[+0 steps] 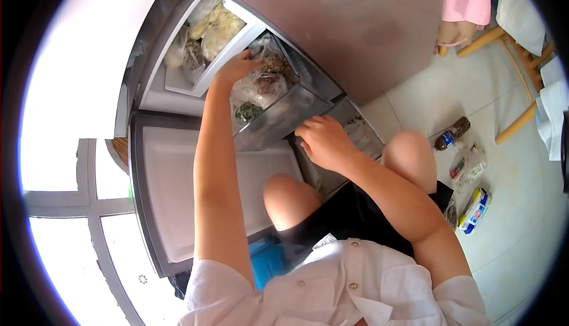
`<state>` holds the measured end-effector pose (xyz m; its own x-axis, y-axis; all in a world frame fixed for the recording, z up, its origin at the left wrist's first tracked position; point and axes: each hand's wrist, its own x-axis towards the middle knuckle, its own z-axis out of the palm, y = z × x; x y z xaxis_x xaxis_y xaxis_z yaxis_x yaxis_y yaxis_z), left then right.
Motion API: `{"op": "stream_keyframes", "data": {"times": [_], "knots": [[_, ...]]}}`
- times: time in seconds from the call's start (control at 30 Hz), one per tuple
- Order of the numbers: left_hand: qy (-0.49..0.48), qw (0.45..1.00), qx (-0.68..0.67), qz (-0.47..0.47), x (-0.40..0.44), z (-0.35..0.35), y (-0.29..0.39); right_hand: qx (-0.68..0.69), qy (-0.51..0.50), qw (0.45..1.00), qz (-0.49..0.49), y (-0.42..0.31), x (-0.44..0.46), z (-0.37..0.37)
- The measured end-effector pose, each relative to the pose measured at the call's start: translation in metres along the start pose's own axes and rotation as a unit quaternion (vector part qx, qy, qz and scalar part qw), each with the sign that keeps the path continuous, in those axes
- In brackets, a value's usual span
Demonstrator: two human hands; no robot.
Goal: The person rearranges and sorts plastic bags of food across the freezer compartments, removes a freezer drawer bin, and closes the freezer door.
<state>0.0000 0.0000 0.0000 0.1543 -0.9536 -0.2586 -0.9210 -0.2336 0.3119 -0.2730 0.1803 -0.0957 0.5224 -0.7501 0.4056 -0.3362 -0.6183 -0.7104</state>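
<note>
Your left hand (240, 68) reaches into the freezer drawer (278, 123), near its left edge and toward the back. Its fingers lie over the plastic bags (267, 89) of food, but you cannot tell from this view whether that grip is clamped on one or merely resting there. The bags fill the drawer from the back edge to the front, and a bundle of greens (248, 112) sits in the front left corner.

Your right hand (325, 142) is just beside the front right corner of the drawer, fingers curled loosely; you cannot tell whether that grip is fully together or touches the drawer.

Beside the drawer, a white compartment (172, 83) holds more bagged food (222, 33), some of it pale yellow. The freezer door (207, 190) stands open to your left, with a blue container (268, 261) near its lower edge. On the floor (515, 201) to your right lie a dark bottle (453, 133), a clear bag (470, 167) and a packet (474, 210).
</note>
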Motion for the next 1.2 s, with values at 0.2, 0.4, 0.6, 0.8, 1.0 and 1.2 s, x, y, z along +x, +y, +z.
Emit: {"op": "stream_keyframes", "data": {"times": [0.2, 0.4, 0.6, 0.8, 1.0, 1.2], "knots": [[0.005, 0.989, 0.150, 0.012, -0.003, -0.033, -0.010, -0.023, -0.031, 0.999, 0.009, 0.001, 0.001, -0.001], [0.140, 0.917, 0.374, -0.003, -0.021, -0.053, -0.041, -0.021, 0.050, 0.998, -0.023, 0.009, -0.002, 0.003], [0.084, 0.985, -0.018, 0.150, -0.018, 0.009, -0.029, -0.036, -0.040, 0.999, 0.008, 0.001, -0.002, -0.011], [0.142, 0.985, 0.094, 0.039, 0.007, 0.058, 0.031, -0.046, -0.066, 0.997, 0.004, 0.000, 0.003, -0.009], [0.188, 0.979, 0.079, 0.022, 0.010, 0.057, 0.041, -0.053, -0.087, 0.995, 0.007, 0.000, 0.003, -0.004], [0.233, 0.967, 0.048, 0.088, -0.026, 0.056, 0.042, -0.063, -0.099, 0.993, -0.003, -0.002, 0.002, 0.000]]}}
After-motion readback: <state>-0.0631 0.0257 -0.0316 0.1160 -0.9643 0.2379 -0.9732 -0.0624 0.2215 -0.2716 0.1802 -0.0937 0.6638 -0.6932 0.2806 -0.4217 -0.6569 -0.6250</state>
